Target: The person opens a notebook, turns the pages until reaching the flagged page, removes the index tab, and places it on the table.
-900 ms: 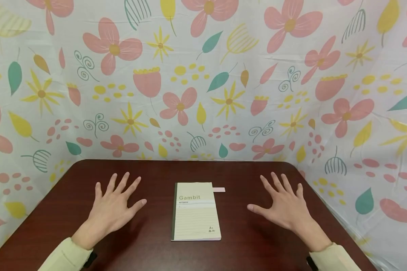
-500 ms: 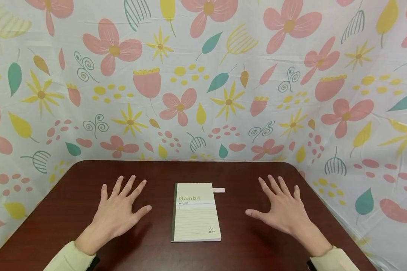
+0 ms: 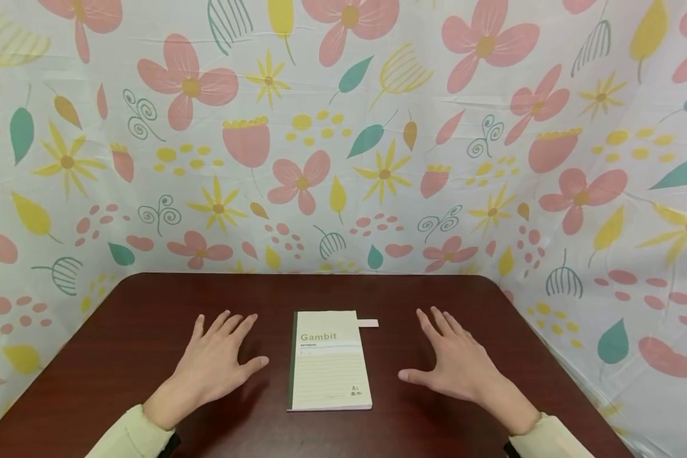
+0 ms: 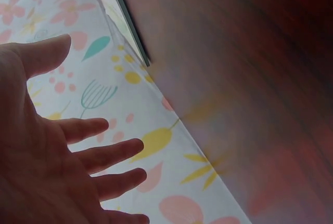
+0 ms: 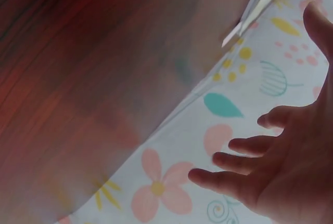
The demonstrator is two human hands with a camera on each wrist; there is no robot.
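A cream notebook with a dark spine and "Gambit" on its cover lies closed on the table. From its right edge, near the top, sticks out a small white tab. To the left of the notebook is my left hand, held over the table with fingers spread and nothing in them. My right hand hovers on the other side, palm turned partly inward, also holding nothing. In the left wrist view the dark notebook spine shows beyond the thumb; the right wrist view catches the white tab.
The dark red-brown table has a wood grain and rounded far corners. A white cloth printed with flowers and leaves hangs behind it and along both sides.
Both hands have moved inward, closer to the notebook, and slightly nearer to the person. Their fingers have drawn somewhat closer together. The notebook stays where it was.
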